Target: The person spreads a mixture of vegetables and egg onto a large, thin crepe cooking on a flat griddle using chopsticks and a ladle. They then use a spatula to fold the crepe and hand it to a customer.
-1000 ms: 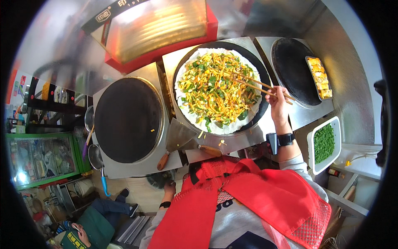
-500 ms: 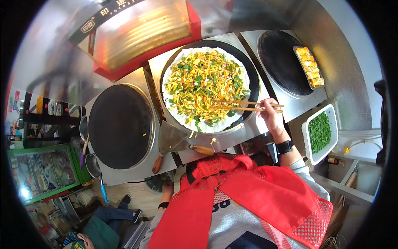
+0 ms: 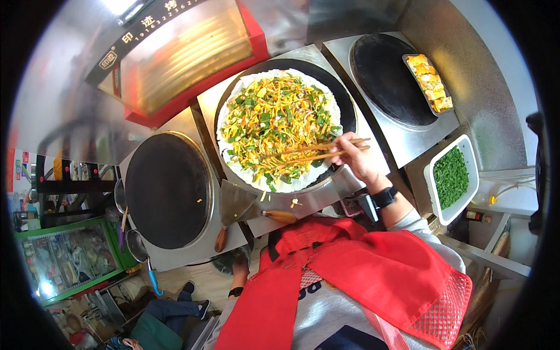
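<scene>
My right hand [image 3: 357, 158] is closed on a pair of wooden chopsticks [image 3: 318, 153]. Their tips are in the shredded vegetables [image 3: 274, 125], a yellow, orange and green mix spread over a thin white pancake [image 3: 286, 188]. That pancake lies on the middle round black griddle [image 3: 346, 105]. Below the counter's front edge, my left hand [image 3: 240, 266] hangs beside a clear, bowl-like thing [image 3: 223, 263]; its fingers are mostly hidden. Nearest the griddle's front, a wide metal scraper [image 3: 238, 201] and a wooden handle [image 3: 279, 216] rest on the steel top.
At left is a bare black griddle [image 3: 169, 189]; another griddle [image 3: 388, 81] on the right carries a tray of golden food pieces [image 3: 429, 84]. A white tub of chopped greens [image 3: 450, 178] stands at far right. Behind is a red-framed heated case [image 3: 186, 58]. Another person's legs [image 3: 169, 309] show lower left.
My right hand has moved left with the chopsticks, whose tips now reach further into the vegetables. The whole view has shifted slightly. My left hand stays low by the counter.
</scene>
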`<action>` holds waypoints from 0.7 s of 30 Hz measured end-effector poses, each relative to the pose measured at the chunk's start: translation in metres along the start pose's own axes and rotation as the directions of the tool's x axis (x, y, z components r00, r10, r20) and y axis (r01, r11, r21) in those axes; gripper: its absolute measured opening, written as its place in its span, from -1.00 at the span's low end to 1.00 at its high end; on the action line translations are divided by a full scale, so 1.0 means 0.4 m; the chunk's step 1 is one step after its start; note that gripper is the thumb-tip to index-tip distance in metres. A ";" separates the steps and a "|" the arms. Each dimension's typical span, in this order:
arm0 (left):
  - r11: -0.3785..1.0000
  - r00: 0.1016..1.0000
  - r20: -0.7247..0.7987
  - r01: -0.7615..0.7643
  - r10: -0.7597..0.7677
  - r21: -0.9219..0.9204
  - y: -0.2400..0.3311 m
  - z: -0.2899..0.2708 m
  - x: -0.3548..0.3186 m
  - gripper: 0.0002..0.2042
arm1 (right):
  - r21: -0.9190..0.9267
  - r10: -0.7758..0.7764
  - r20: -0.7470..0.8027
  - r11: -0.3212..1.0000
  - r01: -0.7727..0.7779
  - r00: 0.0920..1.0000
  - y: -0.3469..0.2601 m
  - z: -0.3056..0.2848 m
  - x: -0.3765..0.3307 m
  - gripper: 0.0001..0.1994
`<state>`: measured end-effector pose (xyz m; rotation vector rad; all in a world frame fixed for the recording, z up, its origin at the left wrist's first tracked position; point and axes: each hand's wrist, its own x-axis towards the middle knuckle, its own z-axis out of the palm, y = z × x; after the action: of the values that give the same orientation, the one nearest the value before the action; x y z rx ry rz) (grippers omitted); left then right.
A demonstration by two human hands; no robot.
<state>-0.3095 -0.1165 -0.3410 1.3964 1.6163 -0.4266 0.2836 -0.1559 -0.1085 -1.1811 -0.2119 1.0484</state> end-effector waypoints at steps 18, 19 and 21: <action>0.997 0.991 -0.132 0.005 -0.015 -0.071 -0.128 0.170 0.101 -0.60 | 0.122 -0.288 -0.165 0.943 0.310 0.943 -0.078 -0.157 0.176 -0.81; 0.994 0.989 -0.146 -0.048 0.033 -0.095 -0.101 0.170 0.095 -0.60 | 0.162 -0.337 -0.054 0.926 0.342 0.940 -0.076 -0.147 0.197 -0.82; 0.985 0.979 -0.139 -0.160 0.151 -0.062 -0.043 0.152 0.078 -0.61 | 0.208 -0.326 -0.067 0.920 0.332 0.943 -0.073 -0.134 0.227 -0.84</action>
<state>-0.2976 -0.1493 -0.4023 1.5098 1.5984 -0.1830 0.3826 -0.1218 -0.1399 -0.9240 -0.2558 0.7356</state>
